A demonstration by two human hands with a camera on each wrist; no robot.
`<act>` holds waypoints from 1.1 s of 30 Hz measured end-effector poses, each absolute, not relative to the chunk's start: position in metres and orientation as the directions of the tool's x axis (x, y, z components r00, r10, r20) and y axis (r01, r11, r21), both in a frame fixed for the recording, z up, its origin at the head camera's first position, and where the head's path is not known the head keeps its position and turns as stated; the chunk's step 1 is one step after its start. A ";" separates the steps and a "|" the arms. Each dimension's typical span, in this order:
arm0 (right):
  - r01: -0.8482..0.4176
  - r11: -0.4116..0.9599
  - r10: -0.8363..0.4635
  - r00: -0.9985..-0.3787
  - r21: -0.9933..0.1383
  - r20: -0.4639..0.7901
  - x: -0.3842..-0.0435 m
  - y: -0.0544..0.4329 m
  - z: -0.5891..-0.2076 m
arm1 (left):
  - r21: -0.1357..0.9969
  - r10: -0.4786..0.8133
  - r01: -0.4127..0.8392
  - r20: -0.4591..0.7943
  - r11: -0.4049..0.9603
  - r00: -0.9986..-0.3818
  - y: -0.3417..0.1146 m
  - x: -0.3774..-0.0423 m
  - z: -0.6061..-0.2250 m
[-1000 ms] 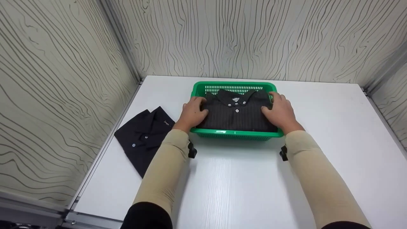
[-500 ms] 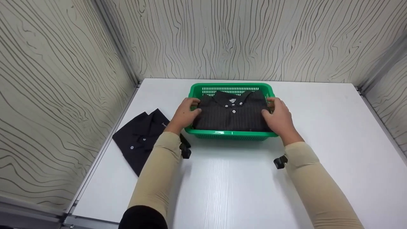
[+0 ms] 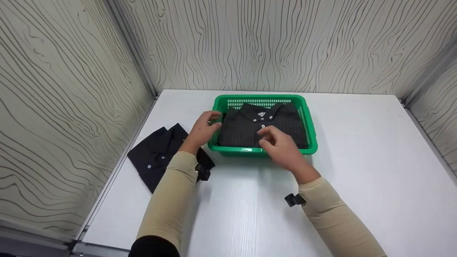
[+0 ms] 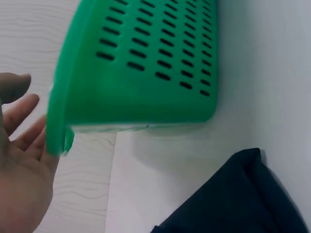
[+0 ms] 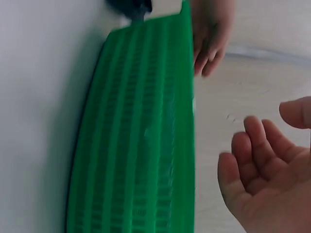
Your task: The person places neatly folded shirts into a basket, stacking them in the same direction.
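A folded dark striped shirt (image 3: pixel 242 130) lies collar up inside the green basket (image 3: pixel 310 142). My left hand (image 3: pixel 202 129) is at the basket's left rim, fingers loosely bent and nothing gripped; in the left wrist view the hand (image 4: pixel 24 170) appears beside the rim. Over the basket's front edge hovers my right hand (image 3: pixel 282 148), its fingers relaxed around air. The right wrist view shows this hand (image 5: pixel 267 174) apart from the basket's side. Left of the basket, a second folded shirt (image 3: pixel 157 150), navy with white buttons, lies partly behind my left forearm.
The white table (image 3: pixel 357 142) carries the basket near its back edge. Wood-patterned panels (image 3: pixel 250 46) stand behind and at the sides. A small black device (image 3: pixel 294 200) is strapped on each wrist.
My right hand has left the basket's right side and moved left and toward me, over the front rim. My left hand has drawn slightly left, off the striped shirt.
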State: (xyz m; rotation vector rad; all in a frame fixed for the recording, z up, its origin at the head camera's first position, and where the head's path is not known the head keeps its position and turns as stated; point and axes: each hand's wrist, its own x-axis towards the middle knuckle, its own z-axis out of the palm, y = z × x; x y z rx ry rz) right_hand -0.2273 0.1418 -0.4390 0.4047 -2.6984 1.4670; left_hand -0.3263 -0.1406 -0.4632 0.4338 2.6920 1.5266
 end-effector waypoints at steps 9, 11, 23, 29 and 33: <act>-0.233 0.436 -0.490 -0.872 -0.869 -0.012 -0.206 0.102 -0.472 | 0.864 0.143 0.248 0.205 0.439 -0.968 -0.173 -0.325 -0.471; -0.200 0.433 -0.517 -0.854 -0.879 -0.060 -0.205 0.098 -0.480 | 0.833 0.105 0.228 0.202 0.504 -0.974 -0.183 -0.325 -0.474; -0.034 0.451 -0.588 -0.764 -0.892 -0.268 -0.194 0.081 -0.512 | 0.612 -0.194 -0.119 0.058 0.782 -0.979 -0.265 -0.317 -0.499; -0.029 0.451 -0.618 -0.731 -0.892 -0.289 -0.185 0.064 -0.517 | 0.592 -0.229 -0.222 -0.064 0.775 -0.971 -0.296 -0.309 -0.511; -0.062 0.488 -0.628 -0.718 -0.871 -0.300 -0.181 0.056 -0.521 | 0.547 -0.248 -0.285 -0.142 0.787 -0.958 -0.307 -0.305 -0.517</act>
